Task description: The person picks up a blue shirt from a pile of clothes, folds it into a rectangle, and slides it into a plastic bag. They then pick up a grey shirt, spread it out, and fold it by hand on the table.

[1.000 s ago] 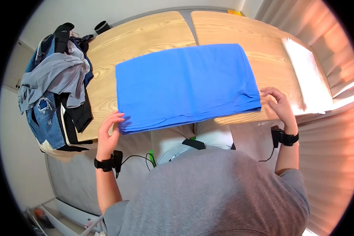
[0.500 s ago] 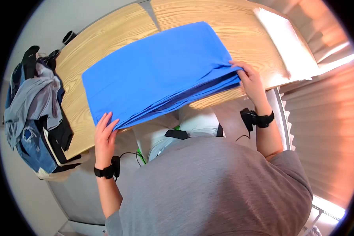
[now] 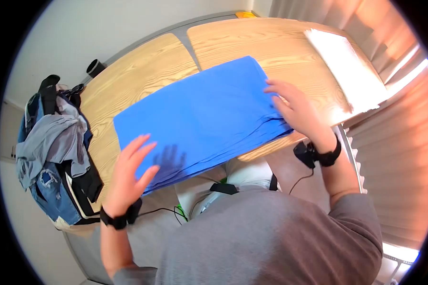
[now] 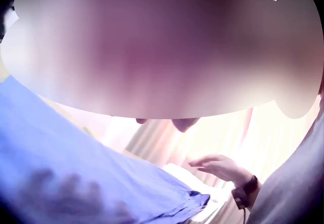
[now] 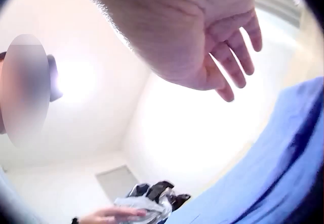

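In the head view, a folded blue cloth (image 3: 195,107) is laid on the wooden desk (image 3: 138,76), across the seam between its two tops, with loose creases gathered at the near edge. The left hand (image 3: 128,173) is held over the near left corner, fingers spread and nothing grasped; a finger-shaped shadow is cast on the cloth beside it. The right hand (image 3: 297,109) is held at the right edge, likewise released. A heap of clothes (image 3: 52,147) is piled at the left end of the desk, and a bright white item (image 3: 347,71) is placed at the right.

In the left wrist view, much is covered by a blur; the right hand is seen raised clear of the cloth.

In the right wrist view, the right palm is shown with fingers loosely extended, the blue cloth being seen below. The left hand is partly visible near the clothes in the background.
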A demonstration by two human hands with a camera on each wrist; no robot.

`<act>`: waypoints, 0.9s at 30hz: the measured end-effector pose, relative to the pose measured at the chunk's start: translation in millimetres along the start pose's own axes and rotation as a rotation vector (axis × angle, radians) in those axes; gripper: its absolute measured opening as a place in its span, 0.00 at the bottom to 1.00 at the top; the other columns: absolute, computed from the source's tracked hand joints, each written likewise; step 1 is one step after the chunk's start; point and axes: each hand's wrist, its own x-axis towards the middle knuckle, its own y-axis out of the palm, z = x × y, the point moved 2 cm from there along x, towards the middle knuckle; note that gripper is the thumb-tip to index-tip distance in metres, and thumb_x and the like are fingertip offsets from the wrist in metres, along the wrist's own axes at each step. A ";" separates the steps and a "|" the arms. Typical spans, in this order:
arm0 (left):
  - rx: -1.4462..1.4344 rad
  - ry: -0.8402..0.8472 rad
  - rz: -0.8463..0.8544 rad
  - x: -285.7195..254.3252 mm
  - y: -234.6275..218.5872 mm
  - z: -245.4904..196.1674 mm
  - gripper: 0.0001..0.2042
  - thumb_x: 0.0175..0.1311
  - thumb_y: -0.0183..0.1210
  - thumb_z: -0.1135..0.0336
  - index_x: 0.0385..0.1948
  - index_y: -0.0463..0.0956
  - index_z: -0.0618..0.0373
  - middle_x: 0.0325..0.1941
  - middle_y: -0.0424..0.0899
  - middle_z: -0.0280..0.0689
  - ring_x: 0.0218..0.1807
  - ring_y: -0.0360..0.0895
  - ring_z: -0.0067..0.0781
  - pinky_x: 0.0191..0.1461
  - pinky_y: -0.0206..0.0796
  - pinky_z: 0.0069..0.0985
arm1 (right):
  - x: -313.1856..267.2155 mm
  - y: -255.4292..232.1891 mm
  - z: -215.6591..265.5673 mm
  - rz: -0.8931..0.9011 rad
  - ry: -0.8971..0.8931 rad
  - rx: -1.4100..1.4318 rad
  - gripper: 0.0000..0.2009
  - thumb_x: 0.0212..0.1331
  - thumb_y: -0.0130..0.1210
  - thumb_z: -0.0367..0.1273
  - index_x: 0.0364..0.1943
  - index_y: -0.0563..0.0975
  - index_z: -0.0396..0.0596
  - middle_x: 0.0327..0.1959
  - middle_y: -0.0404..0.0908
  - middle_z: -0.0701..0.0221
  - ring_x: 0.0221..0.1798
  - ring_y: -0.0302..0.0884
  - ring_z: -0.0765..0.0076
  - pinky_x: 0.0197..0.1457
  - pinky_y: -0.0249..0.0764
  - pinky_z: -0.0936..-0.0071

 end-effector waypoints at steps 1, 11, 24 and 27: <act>0.041 0.067 0.043 22.3 -7.8 -10.7 0.23 0.53 0.60 0.68 0.54 0.69 0.58 0.61 0.67 0.45 0.62 0.63 0.46 0.64 0.55 0.37 | 14.9 7.4 11.3 0.089 -0.129 -0.073 0.13 0.54 0.51 0.29 0.44 0.75 0.47 0.51 0.74 0.59 0.56 0.69 0.55 0.59 0.66 0.63; 0.386 -0.026 0.434 157.3 85.7 37.6 0.47 0.48 0.59 0.37 0.68 0.45 0.47 0.72 0.43 0.47 0.73 0.36 0.53 0.69 0.35 0.55 | 96.7 122.8 -1.2 0.706 0.014 -0.678 0.33 0.60 0.39 0.56 0.68 0.49 0.65 0.72 0.40 0.65 0.74 0.34 0.55 0.67 0.39 0.36; 0.360 -0.567 0.473 105.7 32.1 151.6 0.55 0.39 0.61 0.32 0.69 0.40 0.44 0.72 0.36 0.50 0.73 0.32 0.56 0.69 0.36 0.52 | 103.6 80.1 -84.6 0.764 0.237 -0.412 0.38 0.57 0.44 0.57 0.69 0.47 0.61 0.73 0.33 0.62 0.73 0.33 0.48 0.70 0.41 0.46; -0.133 -0.418 0.157 84.4 16.6 163.5 0.44 0.48 0.64 0.48 0.66 0.50 0.51 0.71 0.39 0.54 0.73 0.38 0.53 0.71 0.39 0.39 | 70.9 54.4 -61.2 0.698 0.235 -0.380 0.37 0.55 0.50 0.51 0.67 0.52 0.54 0.71 0.41 0.52 0.71 0.42 0.44 0.69 0.50 0.54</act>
